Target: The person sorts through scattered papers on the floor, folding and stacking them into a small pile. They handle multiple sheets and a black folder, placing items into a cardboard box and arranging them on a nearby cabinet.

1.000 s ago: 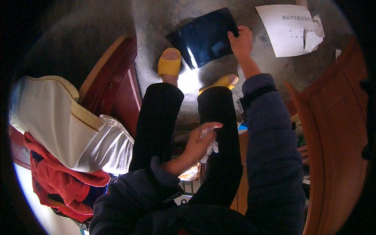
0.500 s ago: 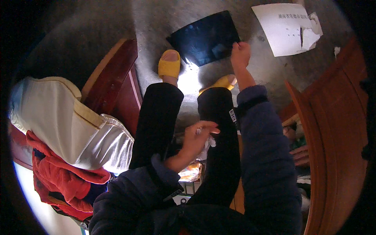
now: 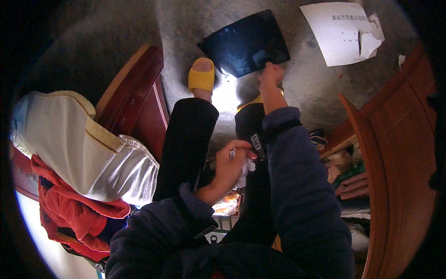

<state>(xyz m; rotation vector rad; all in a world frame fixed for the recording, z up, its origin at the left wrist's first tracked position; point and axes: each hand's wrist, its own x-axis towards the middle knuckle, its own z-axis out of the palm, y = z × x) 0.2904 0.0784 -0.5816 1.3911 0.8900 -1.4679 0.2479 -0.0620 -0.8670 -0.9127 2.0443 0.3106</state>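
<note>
My left hand [image 3: 227, 162] is between my thighs, its fingers curled around a crumpled white tissue [image 3: 249, 166] that sticks out below them. Reaching forward, my right hand [image 3: 272, 75] has its fingers pinched together at the near edge of a dark, glossy sheet [image 3: 244, 44], which looks like an X-ray film. The sheet lies on the floor in front of my feet. Whether those fingertips grip its edge or something small is hidden.
A torn white paper sleeve [image 3: 337, 32] lies on the floor at the far right. Yellow slippers [image 3: 202, 79] are on my feet. On the right stands an open wooden cabinet door [image 3: 395, 153] beside folded clothes [image 3: 353, 186]. White cloth [image 3: 65, 135] and red clothing [image 3: 79, 209] are heaped left.
My right hand has moved left and nearer, from the dark sheet's right corner to its near edge. That corner now shows and lies lower. My left hand stays around the tissue.
</note>
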